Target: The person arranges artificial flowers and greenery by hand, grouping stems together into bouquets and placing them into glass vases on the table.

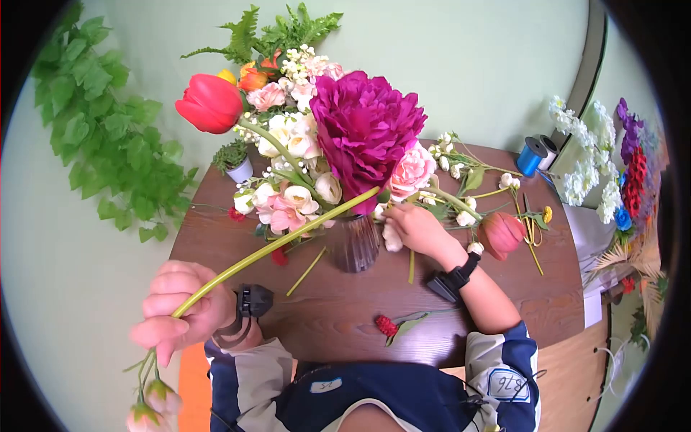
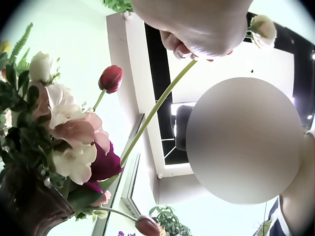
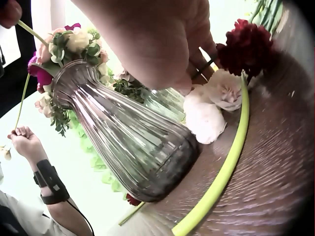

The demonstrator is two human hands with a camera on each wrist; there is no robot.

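Note:
My left hand [image 1: 180,306] grips a long yellow-green flower stem [image 1: 273,248]. Small pale pink flowers [image 1: 160,403] hang below that hand, and the stem's far end overlaps the bouquet over the vase. The ribbed glass vase [image 3: 133,137] stands upright, with a large magenta peony [image 1: 367,129], a pink rose [image 1: 412,171] and a red tulip [image 1: 210,104] above it. My right hand [image 1: 417,232] is low beside the vase, fingers bent near white blossoms [image 3: 206,115] and a dark red flower [image 3: 248,49]. A thin dark stem passes at its fingers; whether they pinch it I cannot tell.
A drooping pink tulip [image 1: 502,235] hangs right of my right wrist. Cut stems [image 1: 306,271], a red flower [image 1: 386,325] and white-bud sprigs [image 1: 468,201] lie on the brown table [image 1: 345,320]. Behind are a small potted plant [image 1: 234,160] and a blue spool [image 1: 531,157].

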